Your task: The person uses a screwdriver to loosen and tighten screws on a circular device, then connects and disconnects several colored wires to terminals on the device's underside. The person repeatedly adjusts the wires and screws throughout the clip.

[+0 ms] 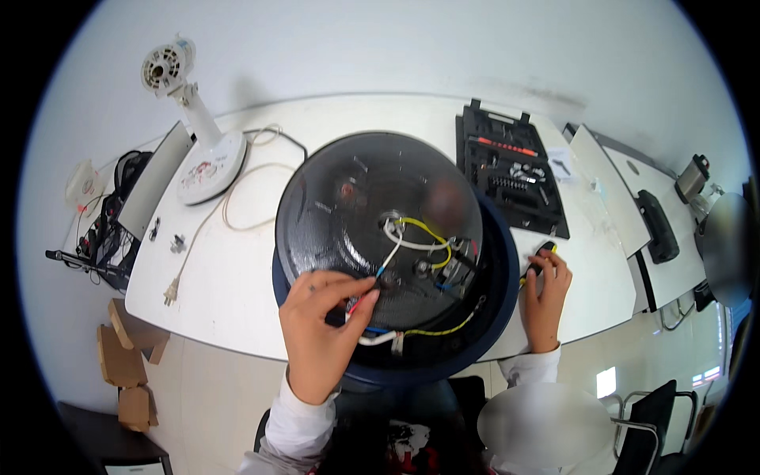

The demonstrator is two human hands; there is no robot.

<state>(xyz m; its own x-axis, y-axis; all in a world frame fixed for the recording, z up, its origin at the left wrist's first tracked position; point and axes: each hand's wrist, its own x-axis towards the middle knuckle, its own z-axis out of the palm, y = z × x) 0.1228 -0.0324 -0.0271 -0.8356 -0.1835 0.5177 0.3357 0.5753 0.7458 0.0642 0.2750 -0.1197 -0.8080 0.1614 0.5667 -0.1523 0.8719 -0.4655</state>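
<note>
A dark, shiny metal bowl [348,237] lies bottom-up within a dark blue round housing [497,317]. From its base come a white wire [393,255] and a yellow-green wire [448,247]. My left hand [321,324] pinches the white wire near its blue sleeve [381,271]. Something red also shows between those fingers. A thicker white cable [378,339] and another yellow-green wire [443,331] run along the near rim. Right of the housing, my right hand [546,297] has its fingers closed around a black and yellow tool handle [543,255] on the table; its working end is hidden.
An open black tool case [514,178] stands at the back right of the white table [229,297]. On the left are a white fan stand [210,162] and a power plug [171,291] with its cord. Cardboard boxes [119,356] and a chair [653,427] stand on the floor.
</note>
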